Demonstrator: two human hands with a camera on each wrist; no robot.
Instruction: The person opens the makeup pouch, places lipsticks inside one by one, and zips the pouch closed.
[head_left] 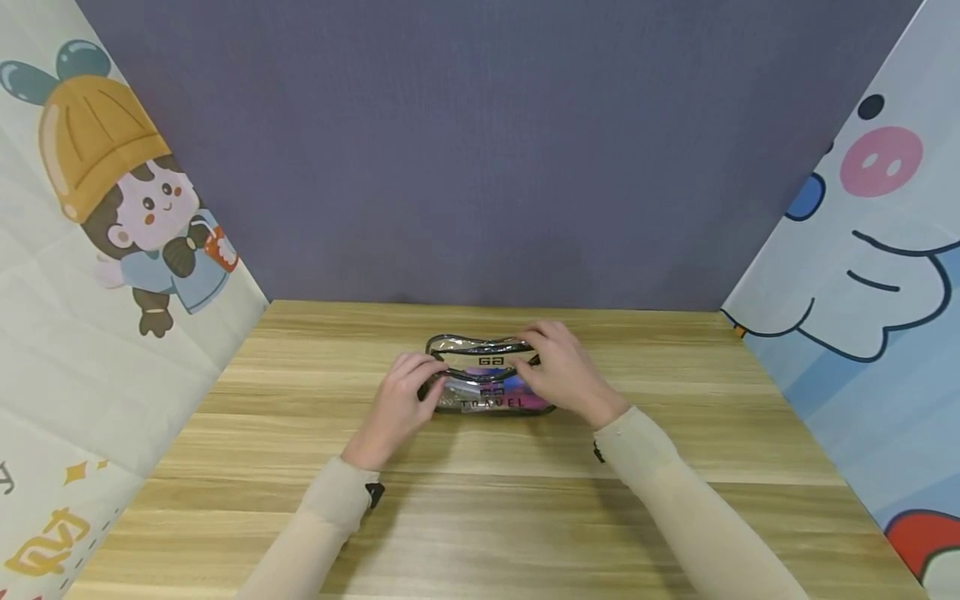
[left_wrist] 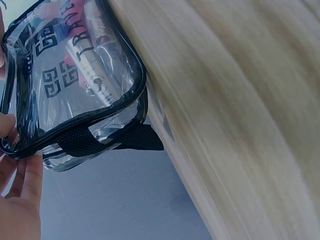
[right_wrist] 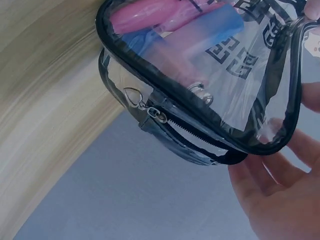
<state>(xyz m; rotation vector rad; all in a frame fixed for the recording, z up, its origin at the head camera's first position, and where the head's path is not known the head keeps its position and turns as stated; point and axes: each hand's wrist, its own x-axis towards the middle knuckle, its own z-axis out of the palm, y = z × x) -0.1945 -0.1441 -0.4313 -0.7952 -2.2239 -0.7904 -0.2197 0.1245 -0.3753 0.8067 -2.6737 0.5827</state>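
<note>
A clear toiletry bag [head_left: 491,398] with black trim and the printed word TRAVEL rests on the table. My left hand [head_left: 397,404] pinches its upper left corner, thumb on the near side. At the upper right corner, my right hand [head_left: 562,367] grips the trimmed edge. The two black-edged top rims stand apart in the head view. Inside, the left wrist view shows a pale tube [left_wrist: 90,70]. Pink bottles [right_wrist: 145,15] and a blue-and-pink item [right_wrist: 210,27] show through the plastic in the right wrist view. A metal zipper pull [right_wrist: 156,115] hangs at the bag's side, by a heart-shaped charm [right_wrist: 133,97].
The bag is near the back of the wood-grain table [head_left: 495,517], in front of a grey-purple panel [head_left: 480,150]. Cartoon-printed sheets [head_left: 45,333] flank the table at left and right. A black webbing strap [left_wrist: 82,142] is on the bag's left end.
</note>
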